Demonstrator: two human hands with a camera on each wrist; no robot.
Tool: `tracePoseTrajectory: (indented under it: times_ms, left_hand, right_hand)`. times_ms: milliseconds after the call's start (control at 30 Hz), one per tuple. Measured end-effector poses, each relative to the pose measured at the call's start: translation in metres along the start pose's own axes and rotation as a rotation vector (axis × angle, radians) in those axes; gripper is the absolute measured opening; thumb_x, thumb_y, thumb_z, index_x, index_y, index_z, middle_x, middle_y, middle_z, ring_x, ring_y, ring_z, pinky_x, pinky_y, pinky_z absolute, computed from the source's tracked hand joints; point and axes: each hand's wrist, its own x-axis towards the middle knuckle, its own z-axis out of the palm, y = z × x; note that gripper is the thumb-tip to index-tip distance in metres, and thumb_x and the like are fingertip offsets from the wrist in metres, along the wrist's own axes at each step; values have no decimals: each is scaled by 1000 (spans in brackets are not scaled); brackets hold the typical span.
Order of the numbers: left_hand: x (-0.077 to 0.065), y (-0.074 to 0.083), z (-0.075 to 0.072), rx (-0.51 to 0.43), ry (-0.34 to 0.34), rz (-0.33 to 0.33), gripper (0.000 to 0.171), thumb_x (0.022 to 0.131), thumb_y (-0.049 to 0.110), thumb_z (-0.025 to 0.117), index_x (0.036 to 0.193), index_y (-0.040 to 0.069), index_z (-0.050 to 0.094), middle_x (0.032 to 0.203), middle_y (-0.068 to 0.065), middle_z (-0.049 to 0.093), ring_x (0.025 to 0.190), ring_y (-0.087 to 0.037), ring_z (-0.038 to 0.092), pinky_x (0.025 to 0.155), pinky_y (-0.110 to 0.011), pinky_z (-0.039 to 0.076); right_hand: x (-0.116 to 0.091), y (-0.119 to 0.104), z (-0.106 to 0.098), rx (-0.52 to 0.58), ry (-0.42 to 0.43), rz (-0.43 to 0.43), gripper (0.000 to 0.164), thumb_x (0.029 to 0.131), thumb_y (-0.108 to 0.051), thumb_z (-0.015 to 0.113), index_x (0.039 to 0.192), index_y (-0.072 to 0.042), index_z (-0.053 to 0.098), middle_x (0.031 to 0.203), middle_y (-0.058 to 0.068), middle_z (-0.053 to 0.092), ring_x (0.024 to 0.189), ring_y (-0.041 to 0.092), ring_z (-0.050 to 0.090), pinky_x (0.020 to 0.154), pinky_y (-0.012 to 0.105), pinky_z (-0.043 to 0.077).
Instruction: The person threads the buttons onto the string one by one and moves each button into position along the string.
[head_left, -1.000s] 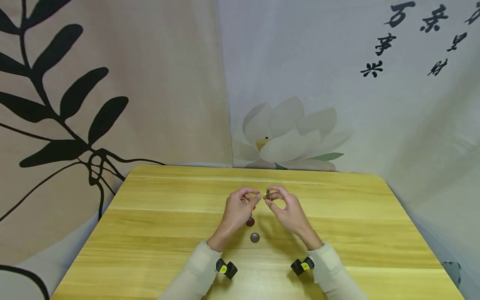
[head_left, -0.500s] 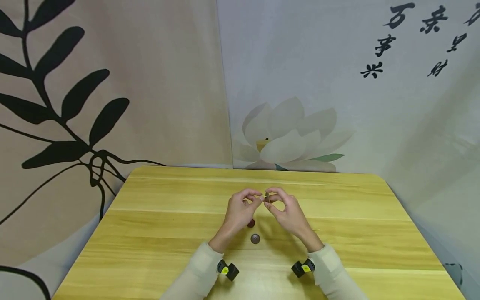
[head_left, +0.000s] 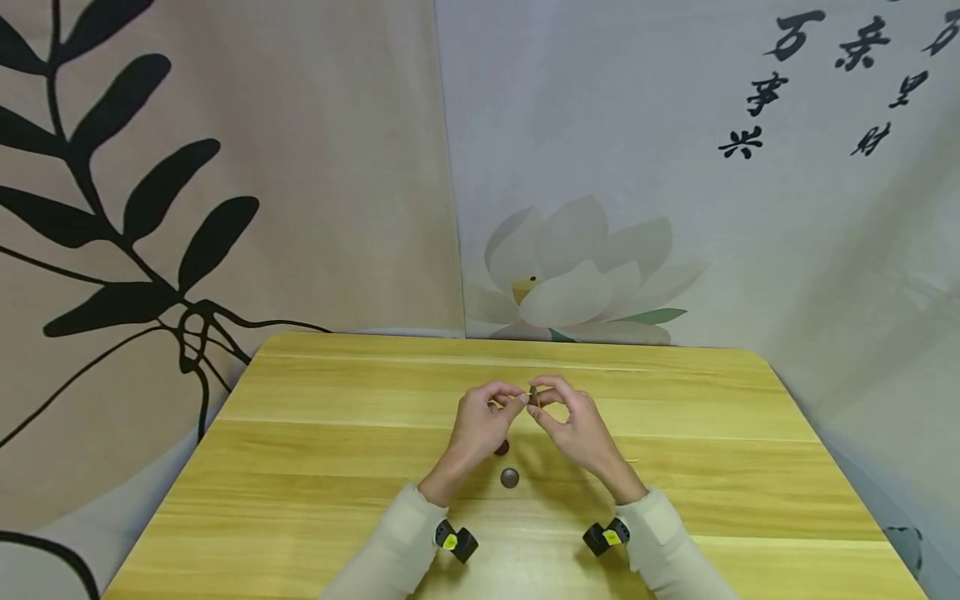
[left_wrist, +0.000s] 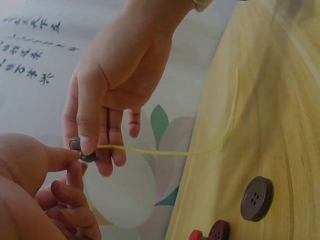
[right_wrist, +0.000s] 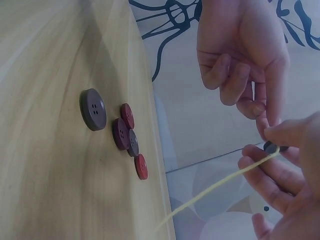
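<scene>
In the head view, my right hand (head_left: pixel 572 425) pinches a small dark button (head_left: pixel 534 395) on edge between thumb and fingers, above the table. A yellow cord (left_wrist: pixel 165 152) runs through it and trails from the right thumb down toward the wood. My left hand (head_left: pixel 480 425) meets it from the other side, thumb and index finger pinching the short cord end right at the button's face. The right wrist view shows the button (right_wrist: pixel 270 147) partly covered by fingers, with the long cord (right_wrist: pixel 215 189) hanging away below it.
On the wooden table (head_left: pixel 337 467), a large grey-brown four-hole button (right_wrist: pixel 93 109) lies nearest me. Beyond it sit a dark maroon button (right_wrist: pixel 120 134), a grey one (right_wrist: pixel 133 143) and two red ones, including a red button (right_wrist: pixel 141 166). A printed cloth (head_left: pixel 360 167) hangs behind the table.
My left hand has moved slightly right until its fingertips reached the button and the cord end beside it. The right hand stays almost in place, still holding the button.
</scene>
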Motion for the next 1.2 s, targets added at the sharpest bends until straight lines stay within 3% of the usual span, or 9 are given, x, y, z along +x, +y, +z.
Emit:
tracePoseTrajectory:
  times_ms: [467,700,1000,1200]
  left_hand:
    - [1,0,0,-8,11,-20,11,93,19,68,94,9,74,79,-4,64,55,-11,45,48,-23,36]
    - [0,1,-1,-19,16,-9,9,93,17,68,92,10,73,78,-5,64,53,-10,44,46,-23,35]
    - [-1,0,0,-11,27,-7,8,92,18,69,92,12,75,79,-2,64,54,-10,47,49,-23,38]
    - [0,-2,0,-23,33,-11,11,92,21,68,92,12,75,80,-2,63,55,-11,49,51,-24,40]
  right_hand:
    - [0,-3,1,7,-16,14,32,91,-5,69,121,-10,60,97,3,76,101,25,69,96,56,45]
    - [0,-3,3,15,-25,6,32,91,-4,69,122,-8,60,98,14,75,100,28,68,97,59,43]
    - [-2,-3,2,-2,-14,24,32,91,-5,70,121,-11,60,97,2,75,101,24,69,99,58,40]
    - [-1,-1,1,1,-20,19,32,91,-4,69,121,-10,60,99,9,75,101,25,69,97,56,44]
